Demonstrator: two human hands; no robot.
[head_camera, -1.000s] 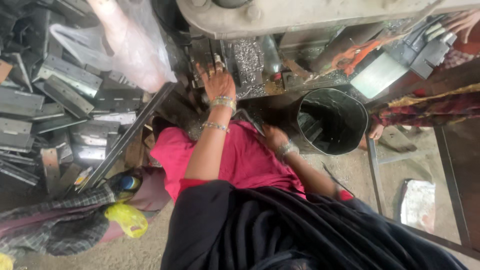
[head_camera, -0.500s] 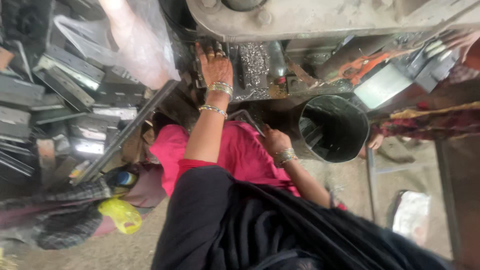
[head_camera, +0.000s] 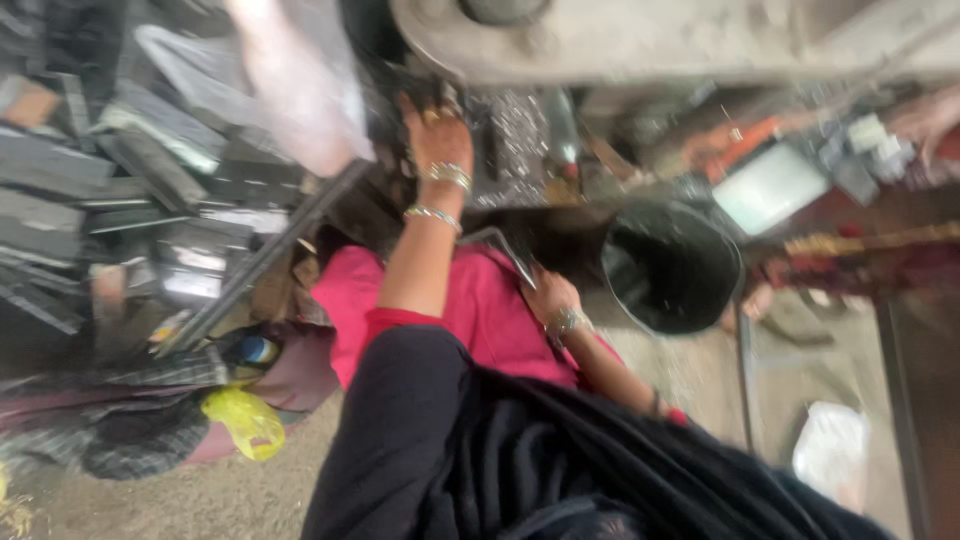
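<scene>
Grey metal machine bed (head_camera: 520, 140) under left hand (head_camera: 437, 135), fingers spread flat, right hand (head_camera: 548, 295) pinching thin metal plate (head_camera: 505, 250) over pink lap, black bucket (head_camera: 672, 265) just beside.

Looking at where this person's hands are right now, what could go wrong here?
The left hand reaches up under the heavy grey machine, among dark metal parts, so fingers might get pinched or cut there. The right hand holds a thin flat metal piece whose edge could nick the palm or the lap. The picture is blurred, so the head is moving; a reach made half-blind might miss.
</scene>
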